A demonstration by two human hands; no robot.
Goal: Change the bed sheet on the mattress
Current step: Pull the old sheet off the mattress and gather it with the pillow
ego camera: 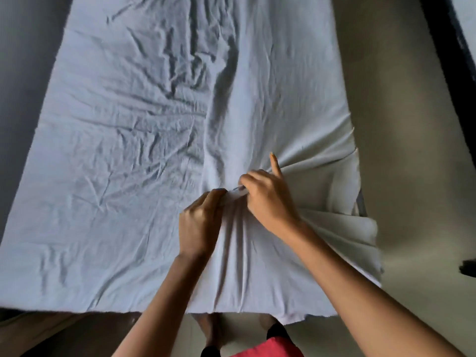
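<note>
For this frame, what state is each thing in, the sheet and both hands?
bed sheet: spread out, wrinkled, gathered into folds at the near right.
left hand: pinches a raised fold of the bed sheet.
right hand: pinches the same fold, index finger straight.
</note>
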